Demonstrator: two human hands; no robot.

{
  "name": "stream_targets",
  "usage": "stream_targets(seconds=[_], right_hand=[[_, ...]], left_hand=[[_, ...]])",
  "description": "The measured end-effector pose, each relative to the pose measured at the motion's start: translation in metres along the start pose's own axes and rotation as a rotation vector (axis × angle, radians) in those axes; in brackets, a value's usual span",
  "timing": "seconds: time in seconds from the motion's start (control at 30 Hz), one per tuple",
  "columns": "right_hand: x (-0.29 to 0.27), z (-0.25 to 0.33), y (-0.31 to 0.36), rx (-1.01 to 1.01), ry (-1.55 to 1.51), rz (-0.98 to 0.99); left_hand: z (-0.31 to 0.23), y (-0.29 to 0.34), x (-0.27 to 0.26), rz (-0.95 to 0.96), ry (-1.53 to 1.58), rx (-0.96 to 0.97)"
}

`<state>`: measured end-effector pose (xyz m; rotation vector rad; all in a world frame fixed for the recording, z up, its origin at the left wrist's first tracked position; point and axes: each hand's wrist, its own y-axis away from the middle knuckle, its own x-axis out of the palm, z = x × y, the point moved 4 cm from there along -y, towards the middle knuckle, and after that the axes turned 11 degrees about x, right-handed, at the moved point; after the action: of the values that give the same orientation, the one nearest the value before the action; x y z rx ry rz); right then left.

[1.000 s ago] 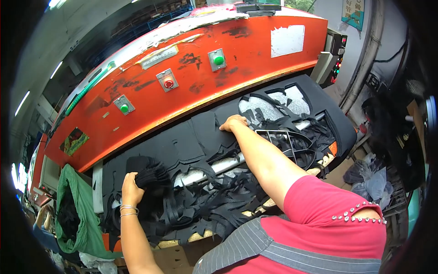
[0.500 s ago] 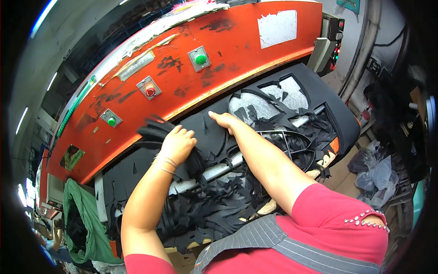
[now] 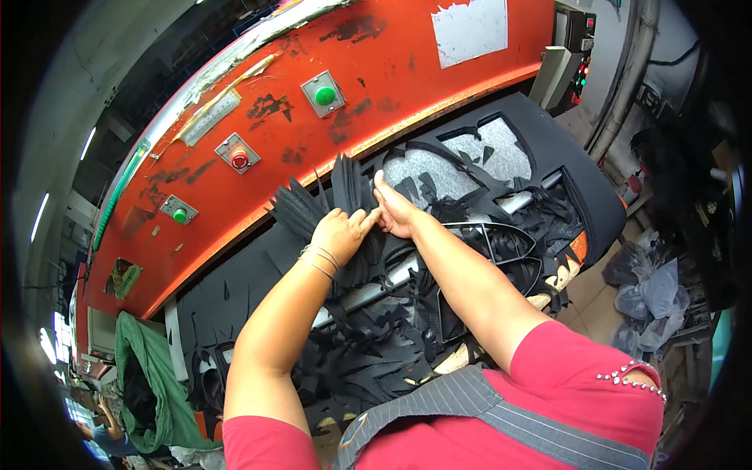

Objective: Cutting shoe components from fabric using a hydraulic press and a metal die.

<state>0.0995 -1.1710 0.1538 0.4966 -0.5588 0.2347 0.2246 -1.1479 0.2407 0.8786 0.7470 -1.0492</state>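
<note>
A fanned bunch of thin black strips point(image 3: 298, 207) is gripped in my left hand point(image 3: 341, 236), its loose ends pointing up and away. A second, upright bunch of black strips point(image 3: 350, 185) stands between my two hands. My right hand point(image 3: 399, 210) is against this bunch, thumb raised along its side and fingers meeting those of my left hand; the bunch partly hides its grip. Beneath lies a black sheet point(image 3: 262, 262) with shapes cut out. To the right of my right forearm rests a thin metal-edged cutting frame point(image 3: 492, 235).
An orange machine front point(image 3: 290, 117) with green and red push buttons runs behind the sheet. Black scraps point(image 3: 368, 360) heap along the near side. A green sack point(image 3: 149, 376) stands left; plastic bags point(image 3: 650, 298) lie right. Another person point(image 3: 110, 431) is at far left.
My left hand has moved right and up with its strips, which now spread into two bunches. My right hand has lifted off the sheet and turned to meet it.
</note>
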Motion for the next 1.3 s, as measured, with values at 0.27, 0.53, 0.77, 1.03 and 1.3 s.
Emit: stream_targets(seconds=[0.27,0.53,0.77,1.03,1.3], right_hand=[[0.0,-0.008,-0.004,0.059,0.042,-0.143],[0.001,-0.02,-0.008,-0.013,-0.037,-0.145],[0.008,-0.023,-0.009,-0.061,0.034,-0.268],[0.018,-0.014,0.009,-0.215,1.041,-0.982],[0.033,-0.028,0.01,-0.089,1.394,-1.015]], left_hand=[[0.005,0.027,0.0,-0.081,0.005,-0.015],[0.0,0.03,-0.002,-0.116,0.076,-0.08],[0.014,0.012,0.02,0.022,0.164,-0.137],[0.02,0.095,0.001,-0.373,0.286,-0.271],[-0.021,0.266,-0.003,-0.619,0.308,-0.641]])
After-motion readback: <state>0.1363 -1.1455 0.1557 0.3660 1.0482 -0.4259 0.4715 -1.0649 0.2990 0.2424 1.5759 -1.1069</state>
